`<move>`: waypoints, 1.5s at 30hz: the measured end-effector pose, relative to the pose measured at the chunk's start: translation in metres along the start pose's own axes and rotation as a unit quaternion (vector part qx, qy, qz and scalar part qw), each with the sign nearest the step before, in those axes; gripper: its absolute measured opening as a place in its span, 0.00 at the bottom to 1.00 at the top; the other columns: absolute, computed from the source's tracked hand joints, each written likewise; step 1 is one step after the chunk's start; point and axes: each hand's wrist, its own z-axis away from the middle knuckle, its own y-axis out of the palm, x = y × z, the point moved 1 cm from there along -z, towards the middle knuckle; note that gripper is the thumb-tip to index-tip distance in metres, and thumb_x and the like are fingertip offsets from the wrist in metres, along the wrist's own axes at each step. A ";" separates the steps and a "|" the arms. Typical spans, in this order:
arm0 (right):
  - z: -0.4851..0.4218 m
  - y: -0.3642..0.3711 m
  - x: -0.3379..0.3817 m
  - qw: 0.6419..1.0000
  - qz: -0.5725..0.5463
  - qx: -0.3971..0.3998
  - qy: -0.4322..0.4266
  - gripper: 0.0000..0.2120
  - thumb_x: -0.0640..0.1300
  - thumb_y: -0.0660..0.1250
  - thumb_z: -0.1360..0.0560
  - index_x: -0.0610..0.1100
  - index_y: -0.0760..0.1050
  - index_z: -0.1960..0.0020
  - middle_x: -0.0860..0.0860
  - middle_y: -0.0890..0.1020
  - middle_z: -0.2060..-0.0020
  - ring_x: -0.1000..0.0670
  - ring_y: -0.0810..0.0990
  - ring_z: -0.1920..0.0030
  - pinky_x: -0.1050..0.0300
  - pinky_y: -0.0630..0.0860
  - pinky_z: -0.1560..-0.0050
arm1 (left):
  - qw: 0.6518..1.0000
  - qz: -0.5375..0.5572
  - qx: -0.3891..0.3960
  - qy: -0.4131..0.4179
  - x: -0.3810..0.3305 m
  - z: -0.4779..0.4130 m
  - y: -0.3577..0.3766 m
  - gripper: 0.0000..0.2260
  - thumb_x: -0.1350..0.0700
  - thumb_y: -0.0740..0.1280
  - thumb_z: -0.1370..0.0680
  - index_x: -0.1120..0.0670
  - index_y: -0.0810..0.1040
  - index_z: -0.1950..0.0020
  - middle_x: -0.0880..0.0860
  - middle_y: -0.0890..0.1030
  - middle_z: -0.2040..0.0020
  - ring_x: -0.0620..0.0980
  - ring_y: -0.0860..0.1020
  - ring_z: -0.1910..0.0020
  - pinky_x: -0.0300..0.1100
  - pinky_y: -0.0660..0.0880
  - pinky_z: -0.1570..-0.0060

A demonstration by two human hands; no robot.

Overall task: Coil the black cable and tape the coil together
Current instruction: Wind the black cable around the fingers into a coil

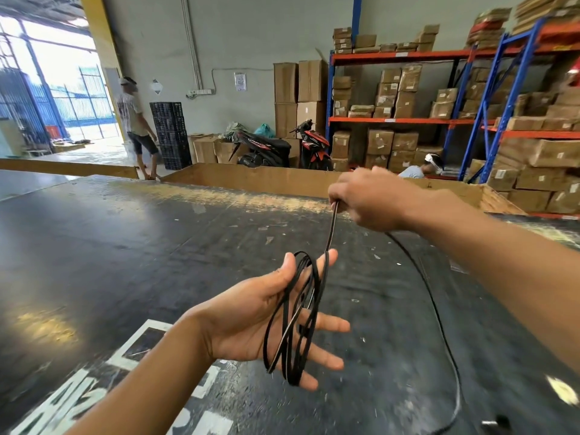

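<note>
A thin black cable (329,229) runs between my two hands above a dark table. My left hand (251,321) is palm up, and several loops of the black cable coil (295,334) hang over its spread fingers, pinned by the thumb. My right hand (370,199) is raised further away and pinches the cable in a closed fist, holding a taut stretch up from the coil. The loose remainder of the cable (439,324) trails from under my right hand, curves down to the right and ends near a plug (496,422) at the bottom edge. No tape is in view.
The dark table top (141,246) is scuffed, with white markings (141,346) at the near left. A wooden box wall (266,180) borders its far side. Beyond are shelves of cartons (408,98), two scooters (266,149), a standing person (138,127) and a crouching one (420,169).
</note>
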 end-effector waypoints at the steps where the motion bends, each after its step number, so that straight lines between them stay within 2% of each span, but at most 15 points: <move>1: -0.002 -0.009 -0.003 1.000 0.001 -0.007 0.014 0.10 0.39 0.58 0.22 0.47 0.76 0.45 0.48 0.79 0.50 0.48 0.76 0.49 0.45 0.74 0.41 | 1.000 -0.005 -0.012 -0.012 0.002 0.000 -0.002 0.23 0.32 0.50 0.24 0.28 0.63 0.29 0.64 0.65 0.24 0.70 0.68 0.32 0.66 0.70 0.39; 4: -0.002 -0.036 -0.007 0.996 -0.062 -0.017 0.064 0.10 0.36 0.58 0.23 0.45 0.76 0.47 0.46 0.82 0.52 0.46 0.79 0.52 0.47 0.79 0.48 | 0.998 -0.014 -0.058 -0.035 0.008 -0.001 -0.012 0.22 0.32 0.52 0.24 0.27 0.65 0.30 0.64 0.66 0.24 0.72 0.69 0.32 0.68 0.69 0.39; 7: 0.000 -0.050 -0.005 0.991 -0.104 -0.026 0.077 0.08 0.39 0.59 0.21 0.45 0.77 0.49 0.49 0.82 0.58 0.48 0.79 0.59 0.52 0.76 0.59 | 0.994 0.004 -0.108 -0.017 0.006 -0.001 -0.027 0.22 0.32 0.53 0.24 0.28 0.67 0.31 0.65 0.68 0.26 0.73 0.68 0.32 0.69 0.69 0.40; 10: 0.008 -0.059 0.009 0.986 -0.156 -0.028 0.060 0.09 0.41 0.60 0.19 0.45 0.79 0.50 0.50 0.81 0.60 0.53 0.77 0.64 0.61 0.68 0.68 | 0.986 0.030 -0.163 0.011 -0.002 0.001 -0.042 0.21 0.33 0.51 0.23 0.30 0.70 0.32 0.68 0.69 0.27 0.74 0.71 0.35 0.70 0.69 0.41; 15: 0.040 -0.063 0.050 0.962 -0.274 -0.001 0.007 0.07 0.46 0.64 0.21 0.48 0.80 0.54 0.56 0.78 0.71 0.63 0.76 0.74 0.71 0.68 0.77 | 0.970 0.076 -0.214 0.086 -0.022 0.007 -0.066 0.22 0.32 0.51 0.23 0.33 0.71 0.32 0.69 0.73 0.31 0.74 0.77 0.40 0.69 0.74 0.45; 17: 0.055 -0.053 0.067 0.950 -0.313 0.019 -0.010 0.08 0.46 0.63 0.20 0.49 0.80 0.54 0.58 0.75 0.73 0.64 0.75 0.75 0.71 0.68 0.75 | 0.964 0.086 -0.225 0.111 -0.032 0.009 -0.071 0.24 0.32 0.49 0.23 0.36 0.71 0.32 0.69 0.72 0.31 0.74 0.78 0.42 0.67 0.77 0.49; 20: 0.078 -0.027 0.092 0.930 -0.357 0.088 -0.018 0.12 0.48 0.59 0.18 0.47 0.78 0.55 0.53 0.77 0.70 0.54 0.71 0.74 0.56 0.69 0.71 | 0.963 0.083 -0.211 0.143 -0.047 0.012 -0.068 0.24 0.32 0.47 0.21 0.35 0.73 0.33 0.69 0.70 0.29 0.72 0.81 0.47 0.65 0.80 0.53; 23: 0.093 0.007 0.110 0.925 -0.363 0.109 -0.018 0.12 0.50 0.56 0.19 0.45 0.76 0.50 0.48 0.82 0.65 0.48 0.79 0.66 0.47 0.78 0.61 | 0.962 0.079 -0.205 0.160 -0.059 0.014 -0.065 0.24 0.33 0.47 0.21 0.35 0.75 0.34 0.70 0.70 0.29 0.75 0.78 0.43 0.67 0.79 0.52; 26: 0.104 0.040 0.126 0.908 -0.396 0.135 0.010 0.12 0.51 0.56 0.20 0.53 0.73 0.40 0.55 0.80 0.60 0.54 0.77 0.59 0.54 0.78 0.50 | 0.966 0.078 -0.181 0.167 -0.066 0.014 -0.060 0.22 0.33 0.48 0.21 0.32 0.69 0.30 0.70 0.68 0.27 0.77 0.73 0.37 0.68 0.78 0.49; 28: 0.111 0.058 0.135 0.889 -0.429 0.155 0.025 0.11 0.53 0.56 0.20 0.59 0.71 0.40 0.57 0.77 0.58 0.56 0.73 0.55 0.57 0.74 0.47 | 0.970 0.078 -0.158 0.169 -0.067 0.013 -0.055 0.22 0.33 0.48 0.21 0.31 0.68 0.30 0.70 0.66 0.26 0.77 0.72 0.36 0.68 0.78 0.48; 34: 0.116 0.095 0.146 0.858 -0.479 0.176 0.056 0.09 0.55 0.56 0.23 0.57 0.73 0.56 0.55 0.74 0.71 0.54 0.73 0.61 0.64 0.67 0.60 | 0.978 0.086 -0.061 0.181 -0.072 0.012 -0.036 0.23 0.31 0.46 0.22 0.30 0.64 0.28 0.70 0.63 0.24 0.76 0.72 0.35 0.68 0.77 0.46; 38: 0.102 0.113 0.130 0.873 -0.438 0.211 0.045 0.08 0.52 0.55 0.22 0.56 0.72 0.55 0.54 0.79 0.65 0.53 0.76 0.61 0.62 0.73 0.56 | 0.981 0.079 0.058 0.165 -0.071 0.012 -0.018 0.24 0.32 0.48 0.22 0.30 0.58 0.25 0.68 0.59 0.24 0.76 0.69 0.32 0.69 0.71 0.40; 41: 0.080 0.121 0.102 0.902 -0.381 0.199 0.041 0.08 0.47 0.55 0.23 0.54 0.71 0.57 0.56 0.78 0.66 0.51 0.78 0.59 0.59 0.76 0.54 | 0.982 0.044 0.101 0.153 -0.066 0.014 -0.003 0.25 0.31 0.47 0.23 0.30 0.55 0.25 0.66 0.64 0.24 0.73 0.71 0.32 0.67 0.72 0.39; 43: 0.061 0.120 0.078 0.925 -0.337 0.173 0.046 0.08 0.48 0.56 0.23 0.53 0.74 0.55 0.53 0.83 0.58 0.48 0.82 0.53 0.50 0.79 0.49 | 0.984 0.011 0.109 0.139 -0.059 0.016 0.006 0.25 0.31 0.45 0.23 0.29 0.56 0.25 0.64 0.67 0.25 0.70 0.74 0.35 0.66 0.73 0.41; 45: 0.042 0.107 0.054 0.945 -0.291 0.147 0.033 0.11 0.45 0.59 0.22 0.58 0.77 0.49 0.53 0.84 0.50 0.49 0.82 0.49 0.49 0.79 0.48 | 0.987 -0.015 0.106 0.123 -0.052 0.019 0.013 0.25 0.30 0.44 0.24 0.28 0.56 0.26 0.63 0.68 0.25 0.67 0.76 0.37 0.64 0.74 0.42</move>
